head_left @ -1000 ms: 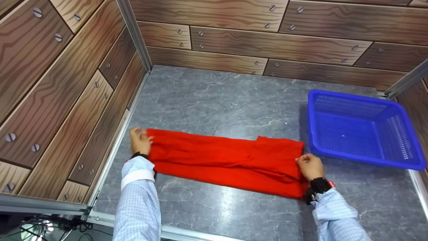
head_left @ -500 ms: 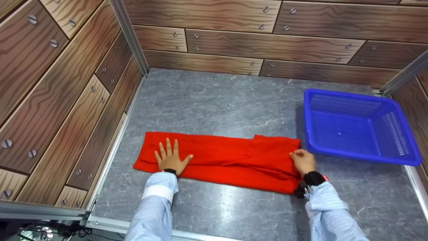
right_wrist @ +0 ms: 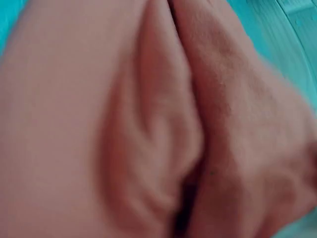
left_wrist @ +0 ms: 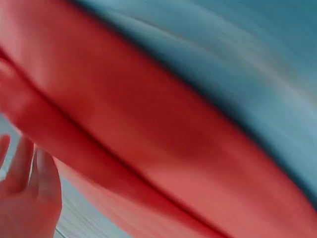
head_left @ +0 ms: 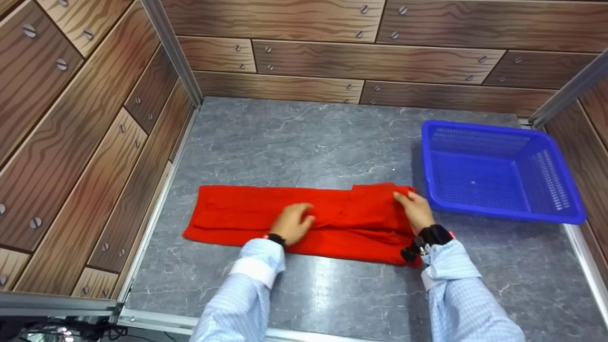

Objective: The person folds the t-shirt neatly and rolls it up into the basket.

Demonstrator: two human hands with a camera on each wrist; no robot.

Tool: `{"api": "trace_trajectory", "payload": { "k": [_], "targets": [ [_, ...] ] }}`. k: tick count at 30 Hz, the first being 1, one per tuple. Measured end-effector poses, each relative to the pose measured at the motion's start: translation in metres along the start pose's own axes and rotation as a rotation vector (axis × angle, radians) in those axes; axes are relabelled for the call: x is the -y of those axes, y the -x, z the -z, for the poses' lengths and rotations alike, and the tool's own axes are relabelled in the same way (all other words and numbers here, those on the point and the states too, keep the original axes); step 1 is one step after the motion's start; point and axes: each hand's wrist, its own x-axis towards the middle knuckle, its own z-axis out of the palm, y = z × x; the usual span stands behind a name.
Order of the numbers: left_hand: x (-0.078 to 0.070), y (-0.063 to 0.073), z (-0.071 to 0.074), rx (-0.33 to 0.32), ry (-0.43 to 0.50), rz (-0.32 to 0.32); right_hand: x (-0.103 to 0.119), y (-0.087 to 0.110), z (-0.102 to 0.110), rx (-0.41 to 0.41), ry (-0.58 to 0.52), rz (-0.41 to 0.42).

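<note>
A red cloth (head_left: 237, 204), folded into a long strip with creases and a loose layer at its right part, lies across the grey floor. Over its middle is my left hand (head_left: 291, 224), fingers loosely bent and nothing held. In the left wrist view the fingers (left_wrist: 48, 173) show fairly straight beside the cloth's edge. My right hand (head_left: 418, 211) pinches the strip's right end near the upper corner, where the cloth bunches a little. The right wrist view is filled by the rumpled cloth (right_wrist: 237, 109); the right fingertips are hidden there.
A blue plastic basket (head_left: 498, 211) with perforated sides stands right of the cloth, close to my right hand. Wood-patterned walls (head_left: 308, 57) enclose the back and sides. A metal rail (head_left: 156, 319) runs along the front edge, with dark cables (head_left: 95, 327) beyond its left corner.
My left hand has gone from the strip's left end, past a flat spread-fingered press, rightward to the middle. My right hand has shifted slightly up the right end, and the cloth there has bunched.
</note>
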Motion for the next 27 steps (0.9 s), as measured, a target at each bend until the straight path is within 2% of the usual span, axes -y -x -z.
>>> {"api": "trace_trajectory", "payload": {
  "k": [3, 6, 8, 10, 12, 14, 16, 18, 20, 22, 24, 27],
  "targets": [
    [-0.02, -0.008, -0.013, 0.092, 0.18, 0.024, 0.014, 0.001, -0.007, 0.054, -0.137, 0.173],
    [-0.031, -0.014, -0.023, 0.102, 0.337, 0.026, 0.02, 0.007, -0.005, 0.154, -0.303, 0.29],
    [-0.035, -0.016, -0.026, 0.103, 0.44, 0.022, 0.017, 0.014, 0.001, 0.209, -0.316, 0.319],
    [-0.037, -0.016, -0.029, 0.125, 0.515, 0.021, 0.008, 0.022, 0.012, 0.261, -0.201, 0.336],
    [-0.038, -0.015, -0.03, 0.166, 0.552, 0.024, -0.006, 0.029, 0.024, 0.327, 0.002, 0.349],
    [-0.039, -0.012, -0.032, 0.205, 0.527, 0.025, -0.021, 0.036, 0.033, 0.386, 0.187, 0.331],
    [-0.042, -0.011, -0.035, 0.237, 0.463, 0.016, -0.034, 0.043, 0.04, 0.431, 0.258, 0.302],
    [-0.046, -0.009, -0.04, 0.263, 0.404, 0.004, -0.043, 0.049, 0.043, 0.438, 0.176, 0.232],
    [-0.051, -0.009, -0.045, 0.283, 0.358, -0.012, -0.047, 0.055, 0.043, 0.399, 0.012, 0.186],
    [-0.057, -0.009, -0.05, 0.298, 0.355, -0.008, -0.048, 0.059, 0.042, 0.367, -0.186, 0.163],
    [-0.062, -0.009, -0.055, 0.291, 0.374, 0.007, -0.048, 0.06, 0.039, 0.329, -0.315, 0.16],
    [-0.066, -0.011, -0.06, 0.253, 0.454, 0.029, -0.047, 0.059, 0.034, 0.213, -0.311, 0.165]
  ]
}}
